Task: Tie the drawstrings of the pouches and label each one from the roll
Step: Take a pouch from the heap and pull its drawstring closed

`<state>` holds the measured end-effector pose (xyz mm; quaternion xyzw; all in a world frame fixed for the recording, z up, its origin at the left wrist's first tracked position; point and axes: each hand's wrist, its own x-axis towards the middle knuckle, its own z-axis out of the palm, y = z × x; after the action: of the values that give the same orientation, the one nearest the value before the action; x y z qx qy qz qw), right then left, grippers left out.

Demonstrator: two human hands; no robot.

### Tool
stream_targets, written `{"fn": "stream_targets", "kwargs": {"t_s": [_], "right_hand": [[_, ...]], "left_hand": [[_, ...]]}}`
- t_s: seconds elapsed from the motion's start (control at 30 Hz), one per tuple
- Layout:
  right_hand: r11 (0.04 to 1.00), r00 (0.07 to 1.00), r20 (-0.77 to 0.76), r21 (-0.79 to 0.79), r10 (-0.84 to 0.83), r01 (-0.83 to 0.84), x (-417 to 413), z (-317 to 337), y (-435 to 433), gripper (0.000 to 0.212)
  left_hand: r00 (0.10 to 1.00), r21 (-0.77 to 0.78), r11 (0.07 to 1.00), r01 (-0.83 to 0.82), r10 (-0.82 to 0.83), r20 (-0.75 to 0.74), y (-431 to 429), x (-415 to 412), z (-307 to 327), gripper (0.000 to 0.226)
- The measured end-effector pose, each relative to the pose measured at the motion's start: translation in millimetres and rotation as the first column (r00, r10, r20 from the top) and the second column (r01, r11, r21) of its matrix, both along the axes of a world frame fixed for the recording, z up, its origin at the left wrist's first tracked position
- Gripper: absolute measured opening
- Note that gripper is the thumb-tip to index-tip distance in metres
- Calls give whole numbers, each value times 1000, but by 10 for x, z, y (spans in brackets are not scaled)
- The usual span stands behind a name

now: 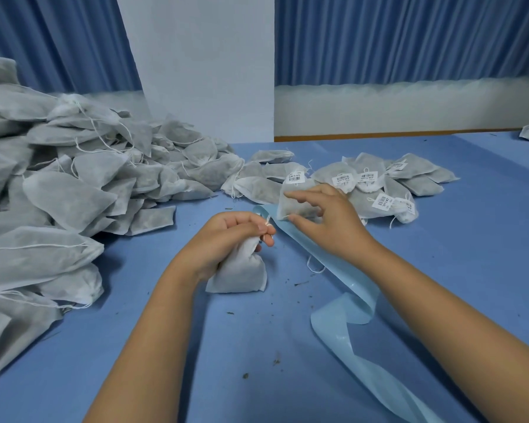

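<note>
Roughly a dozen labelled pouches (379, 190) done; big unlabelled pile (58, 193) remains on bench (471, 239). Left hand (226, 236) fingers clench the current pouch (242, 270) at its neck, mid-bench. Right hand (327, 221) fingers are spread at a labelled pouch (293, 206); cannot tell if gripping.

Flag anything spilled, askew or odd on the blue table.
Small dark crumbs lie scattered across the blue table, seemingly leaked pouch filling. The glossy pale-blue backing strip trails twisted toward the near edge.
</note>
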<state>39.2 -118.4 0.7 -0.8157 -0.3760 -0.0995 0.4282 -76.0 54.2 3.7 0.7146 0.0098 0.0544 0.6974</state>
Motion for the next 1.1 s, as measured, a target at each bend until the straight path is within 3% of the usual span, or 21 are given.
{"fn": "stream_targets", "kwargs": {"t_s": [0.13, 0.33, 0.47, 0.57, 0.77, 0.87, 1.03, 1.1], "right_hand": [[991, 994, -87, 125, 60, -49, -104, 56, -21, 24], [977, 948, -253, 138, 192, -161, -277, 96, -31, 26], [957, 900, -332, 154, 283, -245, -321, 81, -42, 8], [953, 872, -390, 176, 296, -245, -313, 53, -49, 8], [966, 905, -337, 89, 259, -243, -297, 6, -30, 16], [964, 915, -306, 119, 263, -237, -290, 25, -29, 22], [954, 892, -349, 185, 287, -234, -271, -2, -35, 12], [943, 868, -389, 242, 310, -229, -292, -14, -29, 22]], "left_hand": [[1000, -41, 999, -20, 20, 1, -18, 21, -11, 14], [999, -36, 999, -25, 26, 19, -50, 34, -18, 15], [999, -27, 999, -18, 19, 32, -47, 45, -27, 17], [999, -11, 1000, -26, 26, 28, -43, 61, -45, 17], [998, 59, 996, -66, 66, 9, -37, 78, -84, 10], [989, 129, 981, -146, 143, 32, -39, 103, -100, 10], [981, 212, 958, -193, 195, 13, -19, 119, -126, 8], [983, 237, 955, -181, 184, 10, -22, 116, -123, 11]]}}
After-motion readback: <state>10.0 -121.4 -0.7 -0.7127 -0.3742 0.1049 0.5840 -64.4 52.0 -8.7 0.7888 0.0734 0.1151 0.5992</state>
